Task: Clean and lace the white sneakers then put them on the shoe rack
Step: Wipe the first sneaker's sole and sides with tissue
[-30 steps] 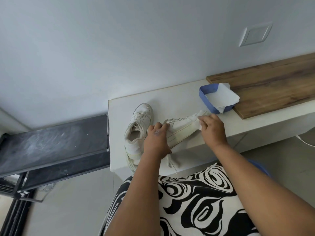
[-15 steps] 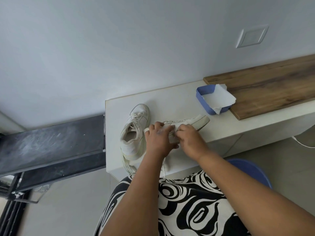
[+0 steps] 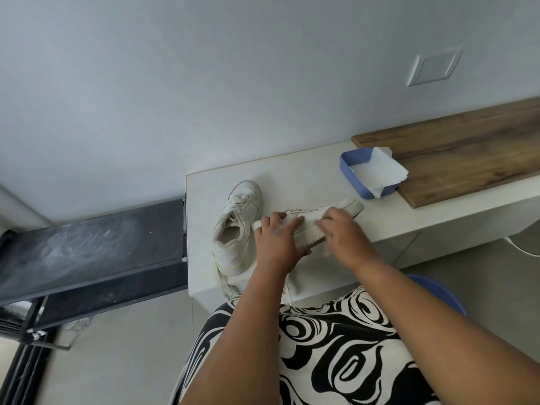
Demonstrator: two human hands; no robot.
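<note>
head view, looking down at a white counter (image 3: 292, 176) with both sneakers on it. one shoe (image 3: 312, 222) lies on its side across the middle, sole edge facing the person, toe pointing right toward a blue tray (image 3: 347, 171) with tissue (image 3: 377, 172) in it. the other shoe (image 3: 236, 223) sits upright just to its left, opening up, laces partly loose and hanging off the counter edge.

left hand (image 3: 277, 238) is clamped over the heel end of the tipped shoe, fingers curled over the upper, thumb underneath. right hand (image 3: 344, 232) is on the sole side near the middle, fingers bent down onto it. it's motion-blurred, so i can't really tell if there's a wipe pinched under there or just bare fingers, probably a wipe since there's a pale bit poking out below the palm.

so this looks like the cleaning step, rubbing down the sole edge. tips for doing it well: keep that left hand pinning the heel hard so the shoe doesn't skate on the smooth counter, work in short strokes along the ridged edge from heel to toe, and fold the wipe to a fresh face once it greys up. rotate the shoe instead of bending the wrist weirdly. watch those dangling laces on the other shoe, easy to snag with an elbow and pull it off the edge. lacing and the rack are not done yet.
</note>
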